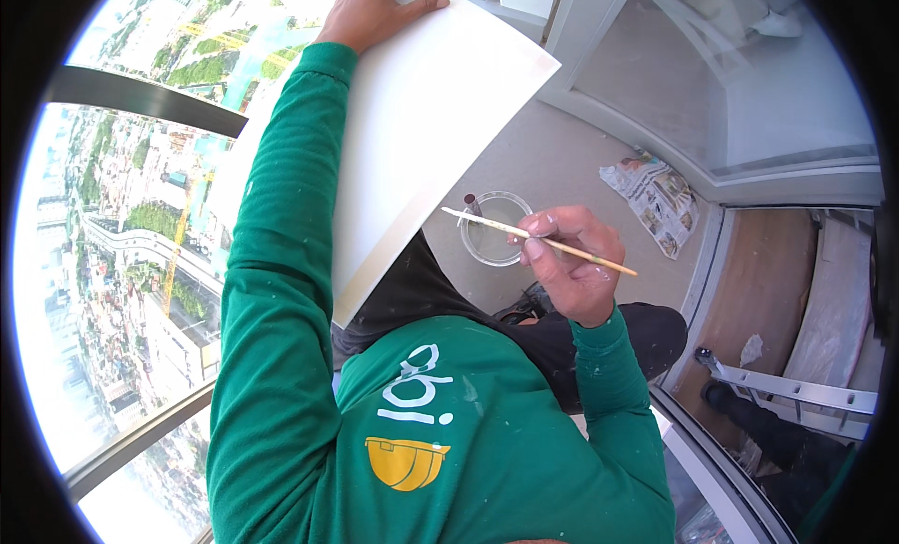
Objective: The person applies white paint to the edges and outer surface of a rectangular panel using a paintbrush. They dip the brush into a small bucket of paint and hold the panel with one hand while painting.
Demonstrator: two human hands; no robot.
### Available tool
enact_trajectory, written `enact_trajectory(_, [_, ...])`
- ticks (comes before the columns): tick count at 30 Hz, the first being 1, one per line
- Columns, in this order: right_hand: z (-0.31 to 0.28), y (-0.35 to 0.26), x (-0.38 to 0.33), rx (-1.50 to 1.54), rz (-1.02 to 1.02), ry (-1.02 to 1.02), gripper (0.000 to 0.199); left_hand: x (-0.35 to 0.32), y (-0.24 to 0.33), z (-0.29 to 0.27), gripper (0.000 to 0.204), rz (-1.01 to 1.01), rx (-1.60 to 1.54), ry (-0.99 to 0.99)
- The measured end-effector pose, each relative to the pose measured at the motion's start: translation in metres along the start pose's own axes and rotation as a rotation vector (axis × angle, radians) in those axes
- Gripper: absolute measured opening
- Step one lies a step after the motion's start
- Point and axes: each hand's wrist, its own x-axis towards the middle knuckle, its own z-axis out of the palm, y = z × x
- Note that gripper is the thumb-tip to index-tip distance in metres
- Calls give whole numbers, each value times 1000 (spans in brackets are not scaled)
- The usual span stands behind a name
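Observation:
My right hand pinches a slim paintbrush with a pale wooden handle. Its white-coated tip points left, just off the slanting edge of a large white panel. A tan strip runs along the panel's lower end, which overlaps my dark-trousered leg. At the panel's far end, my left hand holds it, thumb extended over the white face; its other fingers are partly cut off by the picture's top. Beneath the brush, on the floor, sits a clear round tub, with a dark reddish-brown piece at its rim.
Crumpled newspaper lies on the grey floor to the right. A glass door with a white frame stands beyond it. Tall windows over a city fill the left. A metal ladder and boards are at the right.

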Motion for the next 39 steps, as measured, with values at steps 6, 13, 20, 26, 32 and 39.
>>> enact_trajectory(6, [27, -5, -8, -238, -216, -42, 21, 1, -1, 0, 45, -26, -27, -1])
enact_trajectory(13, [23, -5, -9, -329, -241, 13, 21, 1, 1, -4, 46, -23, -32, 18])
enact_trajectory(20, [30, -3, -7, -319, -289, -4, 20, -2, 3, -8, 46, -56, -49, 13])
enact_trajectory(26, [27, -3, -6, -351, -264, 6, 20, -1, 5, -9, 47, -70, -56, 3])
enact_trajectory(32, [31, -5, -5, -324, -280, -7, 21, -2, 3, -11, 48, -51, -50, 9])
enact_trajectory(39, [29, -5, -5, -311, -274, 18, 21, 6, 6, -5, 49, -55, -44, 13])
